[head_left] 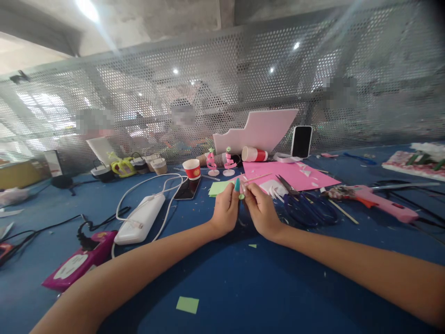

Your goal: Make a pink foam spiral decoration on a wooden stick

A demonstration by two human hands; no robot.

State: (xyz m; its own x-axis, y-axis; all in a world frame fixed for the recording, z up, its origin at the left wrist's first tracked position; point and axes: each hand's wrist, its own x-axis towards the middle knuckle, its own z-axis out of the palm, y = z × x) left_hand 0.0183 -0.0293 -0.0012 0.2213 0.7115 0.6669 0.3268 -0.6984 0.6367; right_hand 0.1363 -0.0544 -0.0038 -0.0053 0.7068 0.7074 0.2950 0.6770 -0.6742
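Observation:
My left hand (225,211) and my right hand (260,208) meet over the blue table (243,287), fingers curled and pinched together. Between the fingertips sits a small green piece (241,196), too small to name surely. A thin wooden stick (257,177) lies just beyond the fingers on the pink foam sheet (299,174). Blue-handled scissors (302,204) lie right beside my right hand. A light green paper piece (219,187) lies just beyond my left hand.
A pink glue gun (378,200) lies at the right. A white power bank (141,223) with cable, a phone (187,188), red paper cups (192,169), pink spiral figures (220,163) and a perforated metal screen (243,83) stand behind. A green scrap (187,305) lies near.

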